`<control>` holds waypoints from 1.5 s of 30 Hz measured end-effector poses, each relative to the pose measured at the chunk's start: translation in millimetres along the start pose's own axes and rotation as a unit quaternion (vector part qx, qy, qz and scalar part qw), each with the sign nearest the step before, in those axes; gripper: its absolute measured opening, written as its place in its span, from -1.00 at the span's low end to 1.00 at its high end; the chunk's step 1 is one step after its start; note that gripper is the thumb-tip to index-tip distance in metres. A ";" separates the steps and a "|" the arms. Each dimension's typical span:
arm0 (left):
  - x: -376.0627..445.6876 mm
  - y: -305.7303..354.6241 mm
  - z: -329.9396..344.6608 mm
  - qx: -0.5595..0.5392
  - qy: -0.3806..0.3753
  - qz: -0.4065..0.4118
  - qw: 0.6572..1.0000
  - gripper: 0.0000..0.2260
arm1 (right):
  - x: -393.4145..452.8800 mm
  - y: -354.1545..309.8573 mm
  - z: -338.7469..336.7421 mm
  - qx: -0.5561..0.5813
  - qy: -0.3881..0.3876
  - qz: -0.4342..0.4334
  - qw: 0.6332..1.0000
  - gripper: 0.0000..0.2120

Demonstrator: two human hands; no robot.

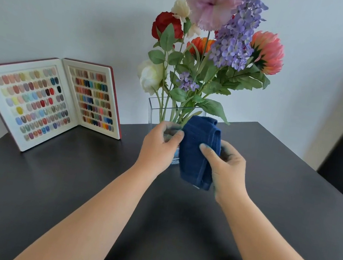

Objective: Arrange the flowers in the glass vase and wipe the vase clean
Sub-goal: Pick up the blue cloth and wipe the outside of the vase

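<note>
1. Two bare forearms come in from the near edge over the dark table (47,178), and both hands meet at the vase.
2. The right hand (227,171) is closed on a folded blue cloth (198,151), with the thumb in front and the other fingers hidden behind the cloth, which lies against the near right face of the vase.
3. The left hand (159,148) is clamped around the near left side of the glass vase (157,112) and seems to steady it.
4. The vase stands upright near the middle of the table, its long axis vertical and its open mouth pointing up.
5. The flowers (220,37) are already inside; their stems rise from the mouth and fan out, leaning a little to the right.
6. Farther to the left, an open colour sample book (48,100) stands against the wall.
7. Risk, in my judgement: the bouquet looks tall and top-heavy, so a strong sideways push with the cloth could tip or slide the vase if the left hand loosens.
8. The cloth could also catch a low leaf and disturb the arrangement.
</note>
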State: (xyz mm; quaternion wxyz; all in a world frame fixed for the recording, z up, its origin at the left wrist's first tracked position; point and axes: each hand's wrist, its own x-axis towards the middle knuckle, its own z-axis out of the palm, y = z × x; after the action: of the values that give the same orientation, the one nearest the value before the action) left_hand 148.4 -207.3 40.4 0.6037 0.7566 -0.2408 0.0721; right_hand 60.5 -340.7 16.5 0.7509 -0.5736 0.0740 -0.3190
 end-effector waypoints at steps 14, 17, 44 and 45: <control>75.7 -6.6 -34.6 0.086 0.055 -0.042 0.994 -0.49 | 57.1 63.8 15.0 -0.533 -0.011 -0.396 0.747 -0.50; 78.4 -9.0 -28.3 0.041 0.025 -0.044 0.998 -0.47 | 65.6 68.5 6.4 -0.546 -0.025 -0.449 0.707 -0.51; 73.3 -18.4 -22.6 0.019 0.019 -0.023 0.999 -0.50 | 74.2 58.5 -7.8 -0.642 -0.381 -0.557 0.363 -0.67; 72.9 -18.0 -23.1 0.019 0.015 -0.023 0.999 -0.50 | 77.5 58.3 -17.2 -0.643 -0.372 -0.563 0.362 -0.68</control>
State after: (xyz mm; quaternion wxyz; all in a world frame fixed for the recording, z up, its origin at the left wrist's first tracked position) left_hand 224.4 -202.9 59.8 0.5939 0.7723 -0.2130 0.0743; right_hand 136.2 -390.3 -22.5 -0.2493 -0.8509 -0.3700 -0.2773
